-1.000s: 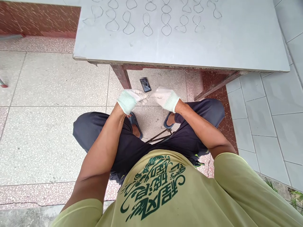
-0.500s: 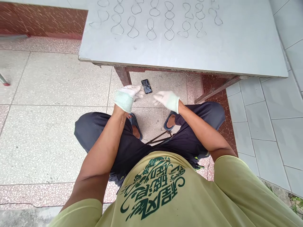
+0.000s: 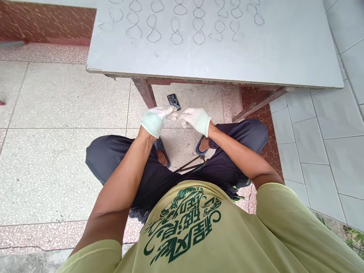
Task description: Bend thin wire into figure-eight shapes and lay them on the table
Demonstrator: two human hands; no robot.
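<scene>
The left hand [image 3: 159, 118] and right hand [image 3: 195, 118] are near each other, curled as for pinching; what they grip, if anything, I cannot tell. Bent wires [image 3: 198, 31] lie on the desk [image 3: 270, 49], spaced in rows, perhaps against tangling.

1. Shirt [image 3: 236, 242], nearer the wearer than the left hand [image 3: 160, 116] and right hand [image 3: 195, 118]: a large dark green print [image 3: 184, 226] runs at a slant across the front, in ornate, curling characters. They may be Chinese, but the steep angle and decorated strokes leave the wording unreadable.
2. Trousers [image 3: 109, 151], on the wearer's side of the right hand: a tiny pale mark [image 3: 248, 182], too small to read.
3. Phone [image 3: 172, 100], just past the left hand's fingertips: its screen shows nothing legible.
</scene>
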